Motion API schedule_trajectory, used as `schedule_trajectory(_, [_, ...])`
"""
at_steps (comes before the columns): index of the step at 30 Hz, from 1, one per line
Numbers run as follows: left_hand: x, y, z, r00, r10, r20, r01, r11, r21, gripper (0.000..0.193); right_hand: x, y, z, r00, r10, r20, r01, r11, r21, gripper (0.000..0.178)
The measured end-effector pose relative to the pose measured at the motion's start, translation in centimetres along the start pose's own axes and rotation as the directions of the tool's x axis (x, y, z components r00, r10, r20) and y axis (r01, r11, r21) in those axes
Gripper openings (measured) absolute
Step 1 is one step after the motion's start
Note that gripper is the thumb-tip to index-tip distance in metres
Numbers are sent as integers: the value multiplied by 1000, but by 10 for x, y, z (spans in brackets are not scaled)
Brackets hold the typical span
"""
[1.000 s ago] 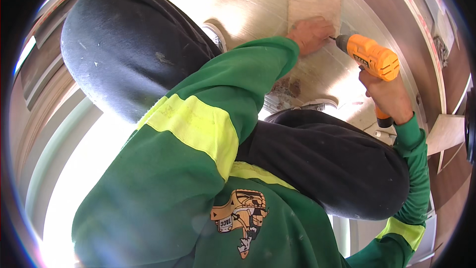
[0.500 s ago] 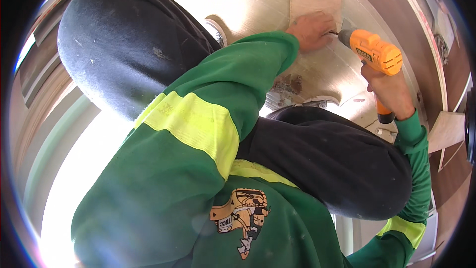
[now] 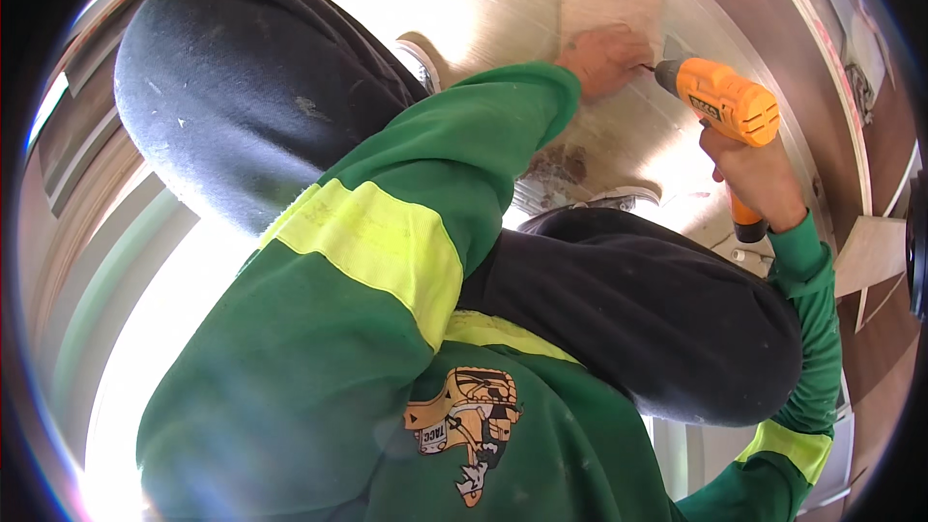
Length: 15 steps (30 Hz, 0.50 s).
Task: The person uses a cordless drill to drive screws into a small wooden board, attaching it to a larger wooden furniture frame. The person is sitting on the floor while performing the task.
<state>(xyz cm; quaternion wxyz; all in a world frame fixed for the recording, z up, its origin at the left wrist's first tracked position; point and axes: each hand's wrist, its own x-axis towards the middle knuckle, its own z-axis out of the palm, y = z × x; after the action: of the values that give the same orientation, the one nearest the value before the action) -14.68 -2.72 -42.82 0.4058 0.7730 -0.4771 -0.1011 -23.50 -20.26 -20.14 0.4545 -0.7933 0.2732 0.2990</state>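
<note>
My right hand [image 3: 759, 172] is wrapped round the handle of an orange cordless drill [image 3: 725, 101]. The drill lies sideways, its dark chuck pointing left toward my other hand. My left hand [image 3: 607, 60] is over the lower part of a square plywood piece [image 3: 611, 0], which has a small dark hole near its far left corner. The fingers of that hand are bent together at the drill's tip. Whatever they hold there, perhaps a bit or a screw, is too small and too hidden to make out.
My knees, in dark trousers [image 3: 261, 87], frame the work on both sides. Pale worn flooring [image 3: 503, 0] lies beneath. A long brown panel edge [image 3: 822, 87] curves along the right, with a loose wood offcut [image 3: 870, 253] near my right forearm. A small white object [image 3: 749, 257] lies below the drill.
The drill and both hands have shifted very slightly left in the picture, along with the plywood piece. The grip on the drill is the same.
</note>
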Motion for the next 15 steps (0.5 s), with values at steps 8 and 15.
schedule_trajectory(8, [0, 2, -1, 999, -28, 33, 29, 999, -24, 11, 0, -5, 4, 1000, -19, -18, 17, 997, -74, 20])
schedule_trajectory(15, [-1, -4, 2, 999, -10, 46, 11, 1000, -20, 12, 3, 4, 7, 994, -108, -25, 105, 989, -102, 21])
